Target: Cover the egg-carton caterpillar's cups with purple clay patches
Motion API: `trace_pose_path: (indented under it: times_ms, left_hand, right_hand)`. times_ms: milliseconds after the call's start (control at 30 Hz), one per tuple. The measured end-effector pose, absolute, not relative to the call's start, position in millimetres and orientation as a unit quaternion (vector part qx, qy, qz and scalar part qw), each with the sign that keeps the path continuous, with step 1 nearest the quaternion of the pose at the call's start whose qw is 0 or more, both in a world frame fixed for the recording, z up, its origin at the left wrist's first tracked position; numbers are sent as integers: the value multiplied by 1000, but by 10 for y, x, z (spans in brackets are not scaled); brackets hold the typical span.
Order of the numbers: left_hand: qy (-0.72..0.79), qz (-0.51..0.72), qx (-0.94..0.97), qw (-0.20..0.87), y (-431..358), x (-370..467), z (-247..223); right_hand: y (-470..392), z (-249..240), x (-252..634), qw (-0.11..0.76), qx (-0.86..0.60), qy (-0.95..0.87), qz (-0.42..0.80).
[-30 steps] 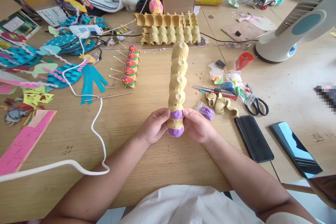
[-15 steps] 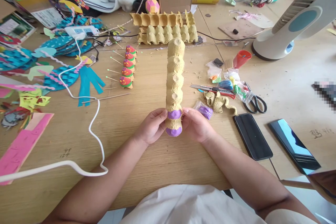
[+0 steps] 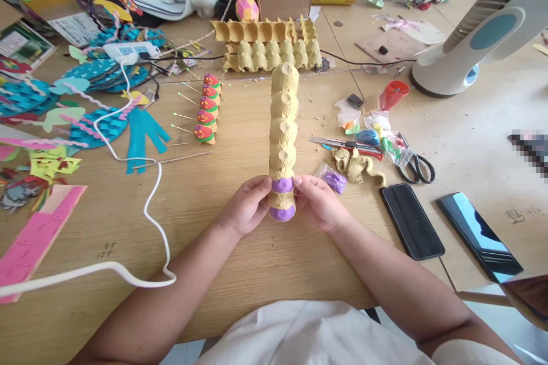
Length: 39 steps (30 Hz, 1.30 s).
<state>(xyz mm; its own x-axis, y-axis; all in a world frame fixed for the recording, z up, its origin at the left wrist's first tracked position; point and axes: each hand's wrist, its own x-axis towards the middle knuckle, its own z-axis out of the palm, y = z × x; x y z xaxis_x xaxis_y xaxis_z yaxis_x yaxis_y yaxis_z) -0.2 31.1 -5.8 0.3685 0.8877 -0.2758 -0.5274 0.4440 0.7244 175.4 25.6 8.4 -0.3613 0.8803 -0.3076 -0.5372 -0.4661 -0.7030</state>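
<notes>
A strip of egg carton (image 3: pixel 283 125), tan and bumpy, points away from me over the table. Purple clay (image 3: pixel 282 185) covers part of one bump, and more purple lies on the bump at its near end. My left hand (image 3: pixel 247 205) pinches the strip's left edge beside the upper purple band. On the opposite edge, my right hand (image 3: pixel 319 201) grips it with thumb and fingers. Just beyond my right hand lies a small bag of purple clay (image 3: pixel 333 179). Fingers under the strip are partly hidden.
Red and green painted egg-carton pieces (image 3: pixel 206 109) with pins stand to the left. More egg cartons (image 3: pixel 274 55) lie at the back. A utility knife (image 3: pixel 363 149), scissors (image 3: pixel 417 168) and two phones (image 3: pixel 413 221) are on the right. A white cable (image 3: pixel 148 205) crosses the left side.
Both hands keep their hold on the egg carton strip. The strip sits very slightly further left in view; otherwise little differs.
</notes>
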Motion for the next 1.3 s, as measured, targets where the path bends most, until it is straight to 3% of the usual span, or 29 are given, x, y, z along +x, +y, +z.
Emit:
trace_pose_path:
  times_ms: [667,1300]
  left_hand:
    - [322,460,254,788,318,28,-34]
    - [337,456,259,782,328,41,-31]
  right_hand:
    - [269,57,1771,438,-326,-276,791]
    - [337,-1,1843,449,-394,-437,672]
